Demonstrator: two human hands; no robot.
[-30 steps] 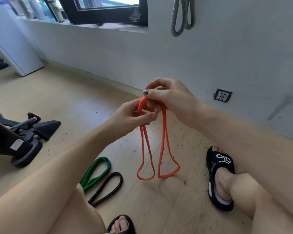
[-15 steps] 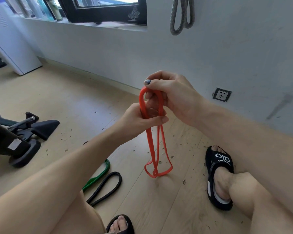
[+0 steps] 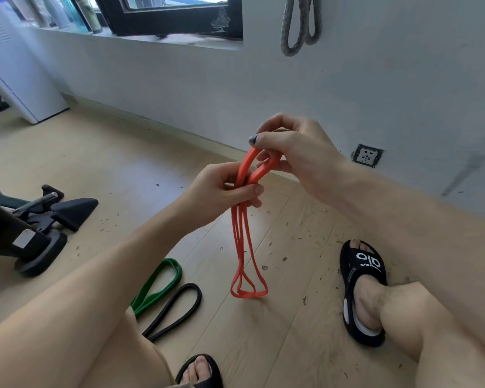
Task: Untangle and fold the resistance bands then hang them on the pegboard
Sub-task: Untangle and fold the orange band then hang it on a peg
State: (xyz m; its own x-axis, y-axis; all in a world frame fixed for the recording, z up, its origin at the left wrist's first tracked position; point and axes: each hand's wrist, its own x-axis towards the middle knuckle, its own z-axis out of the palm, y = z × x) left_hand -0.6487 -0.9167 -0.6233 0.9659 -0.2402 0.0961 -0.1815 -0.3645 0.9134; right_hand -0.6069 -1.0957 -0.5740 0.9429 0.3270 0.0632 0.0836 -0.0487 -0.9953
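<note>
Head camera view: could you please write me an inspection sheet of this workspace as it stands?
Surface: wooden floor, strewn with small dark flecks.
Job's things: orange band folded into several strands, hanging from both hands; green band and black band lying side by side on the floor; grey band hanging on the wall.
Clutter: black equipment base at left.
Hands: left hand grips the orange strands; right hand pinches the top loop.
Cables: nothing seen.
Surroundings: wall socket, window frame, bottles on the sill, black sandal.
</note>
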